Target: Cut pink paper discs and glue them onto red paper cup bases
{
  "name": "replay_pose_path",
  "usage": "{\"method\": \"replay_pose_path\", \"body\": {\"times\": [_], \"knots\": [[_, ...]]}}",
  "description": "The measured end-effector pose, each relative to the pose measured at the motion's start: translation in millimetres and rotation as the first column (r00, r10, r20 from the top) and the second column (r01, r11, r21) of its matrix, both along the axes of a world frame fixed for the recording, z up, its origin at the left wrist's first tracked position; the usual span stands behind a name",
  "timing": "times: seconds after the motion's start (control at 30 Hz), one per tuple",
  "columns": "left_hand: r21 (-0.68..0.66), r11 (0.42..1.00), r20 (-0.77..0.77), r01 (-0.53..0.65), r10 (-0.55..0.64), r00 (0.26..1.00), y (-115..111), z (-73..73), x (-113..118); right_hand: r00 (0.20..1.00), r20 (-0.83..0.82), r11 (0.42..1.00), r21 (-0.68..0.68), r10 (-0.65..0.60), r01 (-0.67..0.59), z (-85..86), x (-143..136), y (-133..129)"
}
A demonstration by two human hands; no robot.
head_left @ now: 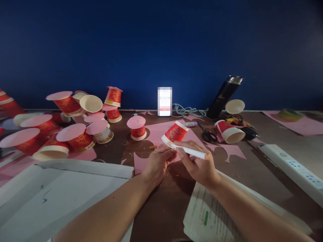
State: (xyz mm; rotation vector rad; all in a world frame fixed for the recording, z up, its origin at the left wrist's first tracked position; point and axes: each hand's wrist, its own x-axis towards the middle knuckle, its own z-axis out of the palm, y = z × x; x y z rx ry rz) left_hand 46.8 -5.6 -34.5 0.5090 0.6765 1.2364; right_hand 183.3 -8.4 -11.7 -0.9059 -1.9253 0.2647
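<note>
My left hand (155, 166) is closed at the lower rim of a red paper cup (174, 132) with a dragon print, which tilts above the table. In my right hand (203, 169) is a white pen (193, 152) with an orange end, its tip at the cup's pale rim. Just behind the cup lies a cut sheet of pink paper (155, 131). To the left, another red cup (138, 132) stands upside down, a pink paper disc (136, 122) on top. A small orange cap (152, 147) lies near my left hand.
Several red cups with pink discs (73, 132) crowd the left side. Black scissors (209, 135), a lying cup (228, 131) and a leaning black flask (223, 97) are at right. A lit phone screen (165, 101) stands by the wall; a power strip (294, 164) lies far right.
</note>
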Motion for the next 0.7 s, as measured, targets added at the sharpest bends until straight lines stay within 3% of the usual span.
{"method": "replay_pose_path", "body": {"times": [0.2, 0.4, 0.57, 0.7], "knots": [[-0.015, 0.999, -0.029, -0.046, 0.045, 0.999, 1.8, -5.0, 0.2, 0.997, -0.003, 0.995, 0.052, -0.08, 0.08, 1.1, 1.6, 0.6], [0.021, 1.0, -0.03, -0.011, 0.011, 0.999, 1.0, -4.0, -0.3, 0.998, 0.048, 1.0, 0.006, -0.029, 0.029, 1.5, -0.5, -1.7], [0.005, 0.999, -0.028, -0.035, 0.036, 0.999, 1.0, -3.9, 0.0, 0.996, 0.014, 0.994, 0.067, -0.092, 0.091, 2.0, -0.4, -0.9], [0.002, 1.0, -0.026, -0.026, 0.027, 0.999, 1.1, -3.8, 0.2, 0.996, 0.049, 0.996, 0.057, -0.073, 0.07, 3.0, 0.1, -0.4]]}}
